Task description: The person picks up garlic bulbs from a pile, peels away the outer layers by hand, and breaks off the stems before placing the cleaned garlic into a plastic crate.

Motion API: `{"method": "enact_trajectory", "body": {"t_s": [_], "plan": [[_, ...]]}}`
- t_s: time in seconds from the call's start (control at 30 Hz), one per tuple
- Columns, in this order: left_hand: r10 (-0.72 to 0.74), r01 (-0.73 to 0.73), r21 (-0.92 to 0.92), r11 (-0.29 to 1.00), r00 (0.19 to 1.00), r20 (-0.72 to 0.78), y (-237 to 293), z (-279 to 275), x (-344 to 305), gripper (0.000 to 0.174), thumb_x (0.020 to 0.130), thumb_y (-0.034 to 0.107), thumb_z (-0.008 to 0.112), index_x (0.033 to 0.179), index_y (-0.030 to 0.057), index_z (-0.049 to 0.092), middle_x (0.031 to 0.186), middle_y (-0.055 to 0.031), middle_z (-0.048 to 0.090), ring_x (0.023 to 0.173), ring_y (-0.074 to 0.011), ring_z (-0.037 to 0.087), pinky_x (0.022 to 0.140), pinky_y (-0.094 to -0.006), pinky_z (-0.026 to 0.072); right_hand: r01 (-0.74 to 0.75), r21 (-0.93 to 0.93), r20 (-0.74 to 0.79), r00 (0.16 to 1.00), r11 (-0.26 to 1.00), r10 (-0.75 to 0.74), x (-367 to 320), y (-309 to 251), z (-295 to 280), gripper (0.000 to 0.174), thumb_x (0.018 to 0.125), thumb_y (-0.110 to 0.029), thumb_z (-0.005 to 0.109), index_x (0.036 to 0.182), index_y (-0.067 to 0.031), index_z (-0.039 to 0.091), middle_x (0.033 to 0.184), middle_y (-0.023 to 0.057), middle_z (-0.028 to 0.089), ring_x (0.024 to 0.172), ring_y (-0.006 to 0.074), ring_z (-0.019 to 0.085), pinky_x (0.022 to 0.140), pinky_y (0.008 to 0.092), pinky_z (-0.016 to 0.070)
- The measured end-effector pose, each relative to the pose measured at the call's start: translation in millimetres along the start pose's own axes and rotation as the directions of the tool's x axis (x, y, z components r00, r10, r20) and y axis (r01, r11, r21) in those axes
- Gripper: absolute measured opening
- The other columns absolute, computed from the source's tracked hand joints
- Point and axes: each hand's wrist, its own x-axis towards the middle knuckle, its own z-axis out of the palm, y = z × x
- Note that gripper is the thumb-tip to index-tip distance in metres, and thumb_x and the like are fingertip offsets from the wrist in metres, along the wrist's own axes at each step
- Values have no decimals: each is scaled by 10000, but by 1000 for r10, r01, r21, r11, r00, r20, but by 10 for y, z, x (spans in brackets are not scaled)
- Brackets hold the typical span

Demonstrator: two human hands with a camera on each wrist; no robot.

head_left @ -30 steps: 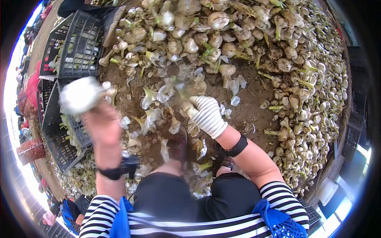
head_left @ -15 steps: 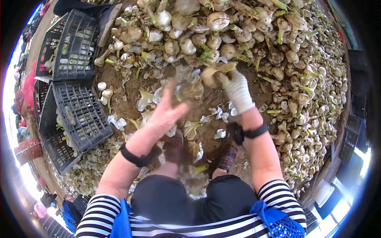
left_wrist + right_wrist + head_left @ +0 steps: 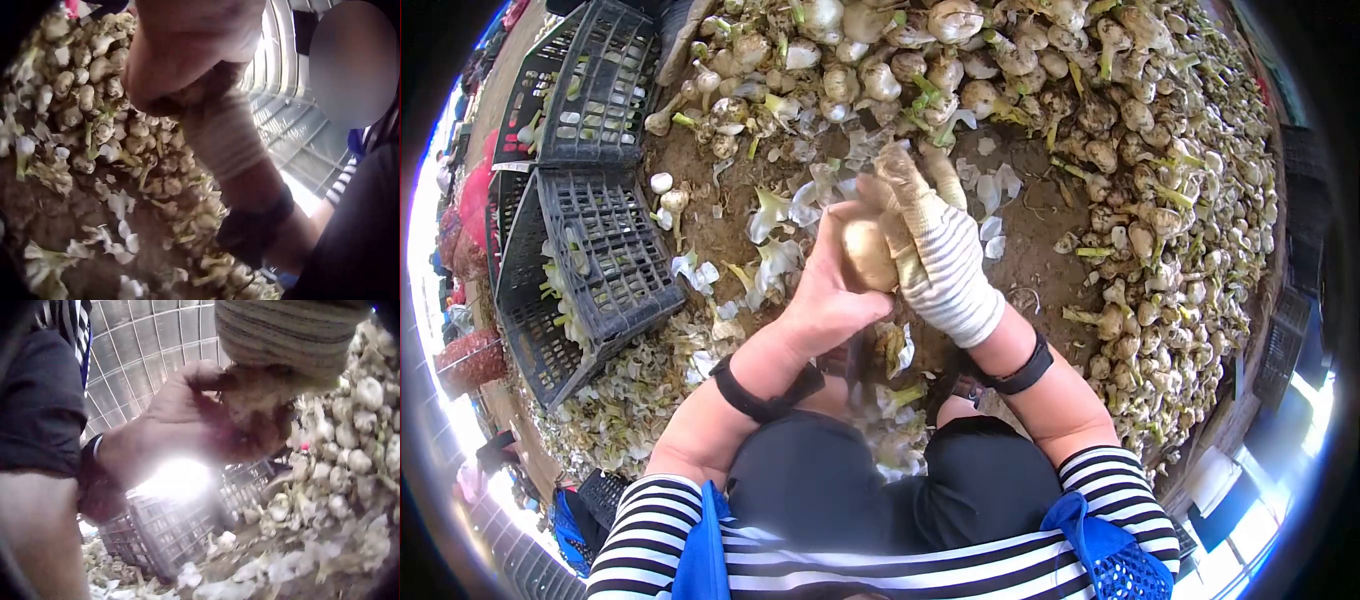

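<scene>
A pale garlic bulb (image 3: 868,255) is held between the two hands, low over the ground in the head view. The bare left hand (image 3: 825,295) grips it from the left, thumb across its near side. From the right, the right hand (image 3: 945,260), in a striped white glove, has its fingers bent around the bulb's far side, two fingertips pointing away from the body. The bulb's stem is hidden by the glove. In the right wrist view the glove (image 3: 287,337) covers the top of the bulb, with the left hand (image 3: 181,419) around its lower side.
Black plastic crates (image 3: 605,250) holding trimmed garlic stand tilted at the left. A big heap of unpeeled garlic (image 3: 1160,230) spreads across the back and right. Loose peeled skins (image 3: 775,260) litter the soil before the feet. Two white bulbs (image 3: 670,200) lie beside the crates.
The left hand has come from the crates, where it held a white bulb, to the middle empty, and now grips a new bulb. The right hand has brought this bulb from the heap toward the body.
</scene>
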Motion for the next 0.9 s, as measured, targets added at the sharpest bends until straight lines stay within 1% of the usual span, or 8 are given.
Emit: {"method": "enact_trajectory", "body": {"t_s": [0.17, 0.27, 0.33, 0.37, 0.67, 0.73, 0.8, 0.9], "plan": [[5, -2, 35, 999, 997, -73, -44, -130, -49, 774, 545, -7, 684, 1233, 89, 341, 1116, -37, 480, 1014, -148, 497, 865, -264, 420, -88, -298, -32, 996, 950, 82, -16, 184, -153, 591, 779, -71, 569, 1332, -63, 360, 1087, 47, 637, 1038, 270, 563, 996, 475, 296], [-32, 31, -19, 999, 997, -77, 27, -163, -37, 776, 535, -18, 660, 1235, 85, 342, 1114, -34, 478, 1006, -145, 496, 867, -257, 413, -90, 0, 94, 992, 996, 89, 45, -52, -368, 621, 742, -48, 583, 1329, -80, 383, 981, 80, 641, 893, 280, 593, 899, 386, 383], [-50, 54, 64, 997, 997, -62, 34, -179, -51, 784, 537, -45, 625, 1251, 77, 325, 1118, -42, 480, 1004, -148, 497, 880, -265, 405, 88, -139, 284, 958, 986, -46, -24, -89, -346, 636, 706, -81, 593, 1317, -87, 417, 866, 72, 605, 819, 278, 570, 825, 376, 412], [-88, 92, 89, 992, 995, -56, 31, -162, -61, 747, 558, -30, 623, 1238, 81, 334, 1082, -41, 479, 983, -139, 487, 871, -263, 403, 195, -150, 199, 966, 969, -164, -58, 1, -260, 641, 690, -121, 591, 1311, -90, 437, 807, 57, 566, 796, 265, 548, 770, 378, 423], [-30, 52, 442, 896, 998, -58, -31, -225, -55, 708, 607, 33, 680, 1243, 18, 368, 1045, -88, 516, 967, -171, 510, 854, -285, 428, 87, -204, 412, 911, 975, 5, -62, -42, -211, 659, 733, -202, 588, 1348, -78, 384, 833, 79, 591, 817, 274, 563, 741, 385, 430], [214, -152, 847, 509, 976, 46, 9, -275, 2, 658, 605, 101, 747, 1185, -12, 458, 1032, -122, 546, 972, -208, 540, 847, -304, 449, 150, -347, 457, 889, 926, 27, -63, -36, -196, 625, 739, -197, 579, 1330, -82, 413, 833, 77, 585, 816, 265, 561, 738, 384, 428], [168, -73, 767, 637, 985, -46, 18, -273, 36, 602, 629, 172, 775, 1139, -14, 515, 1027, -114, 581, 945, -211, 571, 849, -326, 456, 189, -353, 429, 903, 916, -21, -77, 7, -159, 596, 743, -191, 574, 1312, -81, 435, 824, 78, 580, 797, 261, 560, 730, 380, 428], [-342, 355, 127, 926, 933, -110, 56, -431, 141, 473, 780, 313, 669, 1156, 61, 529, 1042, -51, 603, 911, -154, 581, 767, -310, 473, 223, -378, 332, 939, 898, -93, -88, 24, -134, 553, 748, -173, 563, 1284, -81, 465, 813, 76, 569, 776, 249, 552, 714, 369, 429]]}}
